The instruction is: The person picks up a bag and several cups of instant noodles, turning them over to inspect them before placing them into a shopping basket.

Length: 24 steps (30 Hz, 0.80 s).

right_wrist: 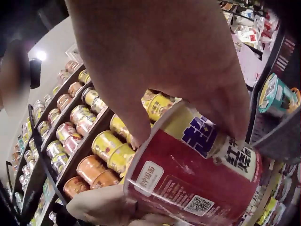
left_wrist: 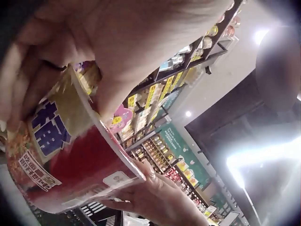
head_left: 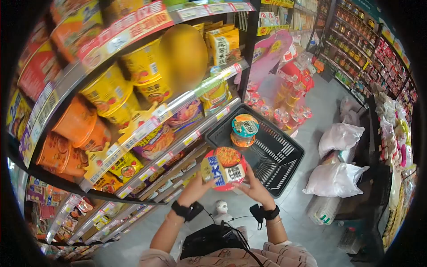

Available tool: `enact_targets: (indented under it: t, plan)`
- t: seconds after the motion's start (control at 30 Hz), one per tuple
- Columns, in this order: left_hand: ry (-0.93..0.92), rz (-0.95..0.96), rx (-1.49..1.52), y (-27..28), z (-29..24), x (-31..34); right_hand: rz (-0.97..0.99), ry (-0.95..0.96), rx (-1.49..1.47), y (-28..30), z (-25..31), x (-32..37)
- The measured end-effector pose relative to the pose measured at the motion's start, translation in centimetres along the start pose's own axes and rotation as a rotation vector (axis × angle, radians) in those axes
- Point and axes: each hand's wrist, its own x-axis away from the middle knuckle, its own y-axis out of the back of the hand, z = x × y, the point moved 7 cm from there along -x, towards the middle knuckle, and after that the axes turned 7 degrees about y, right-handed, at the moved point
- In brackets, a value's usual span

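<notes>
Both hands hold a red instant noodle cup (head_left: 224, 168) out in front of the body, its lid with the noodle picture turned up. My left hand (head_left: 194, 190) grips its left side, and my right hand (head_left: 256, 189) grips the right side. Up close in the left wrist view, the cup's red wall (left_wrist: 89, 157) lies between the two hands. A QR code and a blue-lettered band show on the cup in the right wrist view. Just beyond the cup, a black shopping basket (head_left: 284, 149) contains a teal-lidded noodle cup (head_left: 245, 125) and an orange cup (head_left: 242, 140) below it.
Shelves on the left carry yellow noodle cups (head_left: 106, 91), orange cups (head_left: 75, 122) and noodle packets (head_left: 158, 140). Red-packed goods (head_left: 296, 84) stand beyond the basket by a pink display. White plastic bags (head_left: 336, 178) lie to the right, along the tiled aisle (head_left: 293, 207).
</notes>
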Motion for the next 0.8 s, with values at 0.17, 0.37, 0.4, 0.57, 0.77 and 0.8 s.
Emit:
enact_targets:
  t: [0.17, 0.37, 0.4, 0.57, 0.77, 0.8]
  plan:
    - [0.001, 0.139, 0.173, -3.2, -4.1, -12.9, -0.058, 0.161, -0.103, 9.0, -3.7, -8.0]
    - [-0.124, 0.066, 0.138, -5.2, -6.1, -26.3, -0.131, 0.148, -0.343, 16.2, -8.1, -16.6]
    - [-0.076, 0.004, 0.151, -5.7, -4.4, -28.3, -0.146, 0.157, -0.327, 16.4, -9.6, -17.4]
    - [0.062, -0.216, 0.210, -8.6, -2.0, -30.2, -0.297, 0.138, -0.263, 17.0, -16.3, -18.3]
    - [0.141, -0.132, 0.218, -8.0, -2.8, -28.2, -0.383, 0.090, -0.242, 16.5, -16.9, -17.5]
    - [0.131, -0.093, 0.243, -7.8, -3.3, -27.5, -0.386, 0.095, -0.219, 16.3, -16.4, -17.6]
